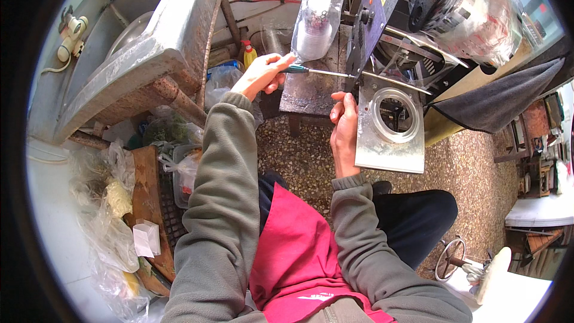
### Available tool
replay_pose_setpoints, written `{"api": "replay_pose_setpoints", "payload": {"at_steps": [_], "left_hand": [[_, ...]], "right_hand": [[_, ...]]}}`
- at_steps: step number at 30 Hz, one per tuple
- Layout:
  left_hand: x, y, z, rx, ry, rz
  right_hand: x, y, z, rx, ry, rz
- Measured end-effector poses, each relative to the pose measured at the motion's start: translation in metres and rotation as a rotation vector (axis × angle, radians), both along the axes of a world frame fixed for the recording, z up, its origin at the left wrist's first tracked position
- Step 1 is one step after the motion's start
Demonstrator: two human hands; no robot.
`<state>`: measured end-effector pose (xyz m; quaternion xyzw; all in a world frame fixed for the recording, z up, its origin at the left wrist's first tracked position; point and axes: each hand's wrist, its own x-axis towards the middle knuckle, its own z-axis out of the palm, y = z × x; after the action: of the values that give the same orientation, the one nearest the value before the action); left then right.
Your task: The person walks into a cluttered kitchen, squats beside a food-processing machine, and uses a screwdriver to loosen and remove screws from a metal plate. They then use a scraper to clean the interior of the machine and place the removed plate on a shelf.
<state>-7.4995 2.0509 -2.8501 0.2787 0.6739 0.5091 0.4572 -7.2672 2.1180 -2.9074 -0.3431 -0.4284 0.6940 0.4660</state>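
My left hand (263, 75) is closed round the green handle of a screwdriver (323, 72). The thin shaft runs level to the right, its tip at the dark side panel (360, 54) of a metal machine. Below that tip, my right hand (345, 134) is raised with its fingers curled, right at the left edge of a silver plate (390, 158). Whether it grips the plate or some small part is hidden. The plate sticks out from the machine and has a round ringed opening (373, 113).
A worn low bench (305, 93) carries bagged clear cups (314, 36). Left stands a metal sink (149, 54) on rusty legs, with plastic bags (107, 233) below. A grey cloth (502, 107) hangs at the right, and a white stool-like seat (496, 272) stands lower right.
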Motion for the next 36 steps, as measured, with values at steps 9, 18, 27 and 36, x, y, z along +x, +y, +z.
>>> {"api": "replay_pose_setpoints", "payload": {"at_steps": [9, 18, 27, 36], "left_hand": [[-0.006, -0.003, -0.001, -0.012, -0.054, -0.062], [-0.009, -0.004, -0.011, 0.016, -0.047, 0.029], [0.024, 0.062, -0.067, 0.073, 0.66, 0.065], [0.072, 0.075, -0.037, 0.137, 1.329, 0.071]], "right_hand": [[-0.001, -0.001, 0.001, -0.001, 0.005, -0.023], [0.004, -0.004, 0.015, 0.014, 0.014, 0.029], [0.027, -0.073, 0.009, -0.041, 0.039, 0.236], [0.183, -0.062, 0.045, -0.267, 0.255, 0.265]]}}
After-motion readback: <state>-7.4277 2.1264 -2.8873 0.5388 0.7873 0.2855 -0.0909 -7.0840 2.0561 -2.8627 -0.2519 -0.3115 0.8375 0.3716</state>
